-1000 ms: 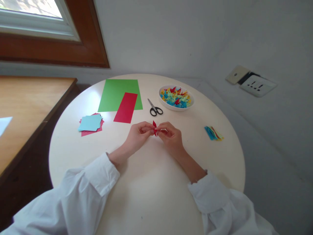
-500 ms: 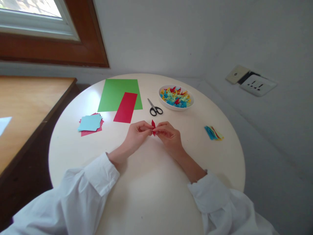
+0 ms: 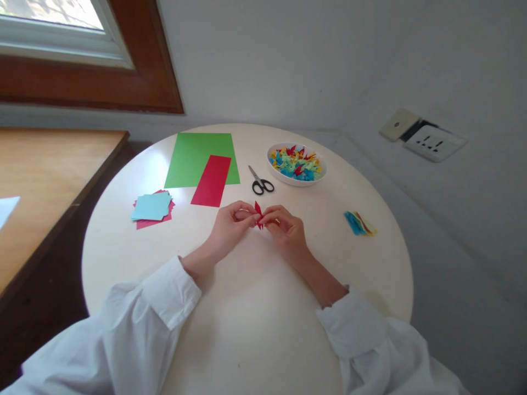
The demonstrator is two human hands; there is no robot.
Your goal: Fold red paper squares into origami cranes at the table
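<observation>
Between my two hands is a small red folded paper piece [image 3: 258, 208], its pointed end sticking up and smaller points showing below the fingertips. My left hand [image 3: 233, 222] pinches it from the left with thumb and fingers. From the right, my right hand [image 3: 287, 227] pinches the same piece. The middle of the paper is hidden behind the fingertips. Just beyond the hands lie scissors [image 3: 261, 183] with black handles, blades pointing away. A red paper strip [image 3: 211, 181] lies left of them, partly over a green paper sheet [image 3: 189, 159].
A white oval dish [image 3: 284, 178] of colourful folded paper pieces stands at the back right. Light-blue and red paper squares [image 3: 151, 207] are stacked at left. Several blue, red and yellow paper pieces [image 3: 359, 224] lie at right on the round white table [image 3: 255, 329].
The hands and the red paper piece stay in nearly the same place. Only the fingertips have shifted slightly on it, and the piece tilts a little more to the left.
</observation>
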